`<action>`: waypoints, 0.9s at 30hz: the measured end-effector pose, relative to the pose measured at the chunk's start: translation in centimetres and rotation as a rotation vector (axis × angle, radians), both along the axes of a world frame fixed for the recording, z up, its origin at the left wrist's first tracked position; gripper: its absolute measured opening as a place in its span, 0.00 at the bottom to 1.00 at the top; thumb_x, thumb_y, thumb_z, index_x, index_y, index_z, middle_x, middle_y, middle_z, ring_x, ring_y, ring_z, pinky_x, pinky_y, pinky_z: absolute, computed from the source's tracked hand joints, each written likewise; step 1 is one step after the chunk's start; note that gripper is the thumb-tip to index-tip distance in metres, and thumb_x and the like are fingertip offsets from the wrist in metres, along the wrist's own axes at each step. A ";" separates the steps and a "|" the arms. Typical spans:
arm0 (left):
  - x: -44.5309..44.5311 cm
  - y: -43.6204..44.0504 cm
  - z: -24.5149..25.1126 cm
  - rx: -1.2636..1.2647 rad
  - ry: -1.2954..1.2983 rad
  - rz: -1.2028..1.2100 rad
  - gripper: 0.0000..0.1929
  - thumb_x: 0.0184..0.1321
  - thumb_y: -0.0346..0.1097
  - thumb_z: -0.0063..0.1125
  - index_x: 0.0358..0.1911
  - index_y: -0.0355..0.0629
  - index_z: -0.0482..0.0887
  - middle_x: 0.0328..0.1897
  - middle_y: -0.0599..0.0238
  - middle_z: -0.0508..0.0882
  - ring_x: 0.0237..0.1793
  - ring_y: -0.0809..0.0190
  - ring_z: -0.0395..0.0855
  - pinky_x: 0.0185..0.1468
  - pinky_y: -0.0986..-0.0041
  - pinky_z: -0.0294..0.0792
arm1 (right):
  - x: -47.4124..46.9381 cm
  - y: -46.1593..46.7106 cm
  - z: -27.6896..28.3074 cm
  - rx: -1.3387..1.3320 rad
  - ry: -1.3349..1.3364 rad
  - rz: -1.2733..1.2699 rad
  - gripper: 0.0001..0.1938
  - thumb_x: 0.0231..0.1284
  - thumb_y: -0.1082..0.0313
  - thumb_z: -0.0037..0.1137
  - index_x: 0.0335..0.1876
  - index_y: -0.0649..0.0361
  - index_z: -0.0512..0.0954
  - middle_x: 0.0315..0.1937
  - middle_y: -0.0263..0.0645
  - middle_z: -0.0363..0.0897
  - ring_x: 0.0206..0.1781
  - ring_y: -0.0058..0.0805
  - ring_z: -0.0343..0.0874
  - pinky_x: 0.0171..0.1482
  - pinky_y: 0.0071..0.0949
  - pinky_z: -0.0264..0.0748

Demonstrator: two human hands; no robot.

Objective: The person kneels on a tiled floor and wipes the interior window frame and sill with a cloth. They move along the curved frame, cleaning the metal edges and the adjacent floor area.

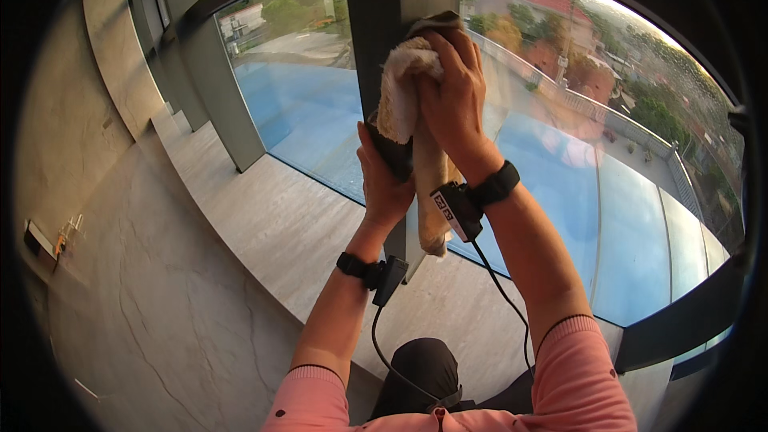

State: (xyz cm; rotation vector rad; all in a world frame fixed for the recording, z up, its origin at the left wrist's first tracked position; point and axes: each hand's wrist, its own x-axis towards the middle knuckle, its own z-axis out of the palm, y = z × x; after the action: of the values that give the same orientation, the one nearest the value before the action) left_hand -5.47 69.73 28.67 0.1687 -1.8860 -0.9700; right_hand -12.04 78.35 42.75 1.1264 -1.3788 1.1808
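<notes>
My right hand point(453, 93) is closed on a beige and white towel point(401, 93), pressing it against a dark metal window post point(375, 24). One long end of the towel point(433, 222) hangs down below my right wrist. A grey edge of cloth point(443, 19) shows above my right fingers. Lower down, my left hand point(389, 189) is at the post, its fingers reaching up along the left side. A dark shape point(393, 153) lies between its fingers and thumb; I cannot tell whether it is the post or a separate thing.
Glass panes point(300, 90) flank the post, and the right pane point(600, 132) bears droplets or specks. Below runs a stone-look ledge point(264, 216), beside a marbled floor point(162, 288). Cables hang from devices point(459, 210) strapped to both wrists. My knee point(423, 372) is near the ledge.
</notes>
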 end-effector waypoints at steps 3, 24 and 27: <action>-0.1 -0.2 0.0 -0.234 0.058 0.111 0.60 0.47 0.37 0.72 0.73 0.39 0.31 0.63 0.42 0.62 0.60 0.38 0.66 0.63 0.53 0.63 | 0.7 0.7 -1.0 0.097 -0.003 -0.031 0.25 0.37 0.80 0.56 0.50 0.63 0.78 0.50 0.48 0.76 0.54 0.52 0.73 0.58 0.39 0.71; -0.2 0.5 -0.1 -0.050 0.027 0.093 0.61 0.45 0.32 0.72 0.74 0.40 0.30 0.60 0.42 0.64 0.59 0.37 0.66 0.62 0.54 0.63 | -0.8 0.7 0.0 0.043 -0.004 -0.054 0.20 0.41 0.75 0.56 0.46 0.59 0.80 0.49 0.42 0.76 0.51 0.49 0.73 0.54 0.39 0.73; -0.3 0.3 -0.3 -0.168 0.036 0.108 0.61 0.46 0.35 0.72 0.74 0.40 0.30 0.60 0.42 0.64 0.59 0.37 0.66 0.62 0.55 0.63 | -0.2 1.5 -2.6 0.103 0.063 -0.035 0.19 0.41 0.74 0.57 0.46 0.58 0.80 0.49 0.42 0.76 0.51 0.47 0.73 0.53 0.39 0.73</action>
State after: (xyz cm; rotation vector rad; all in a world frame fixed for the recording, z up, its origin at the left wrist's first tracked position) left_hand -5.77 70.07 28.40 0.1498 -1.8951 -0.7335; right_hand -12.23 79.84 40.10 1.1966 -1.4187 1.0512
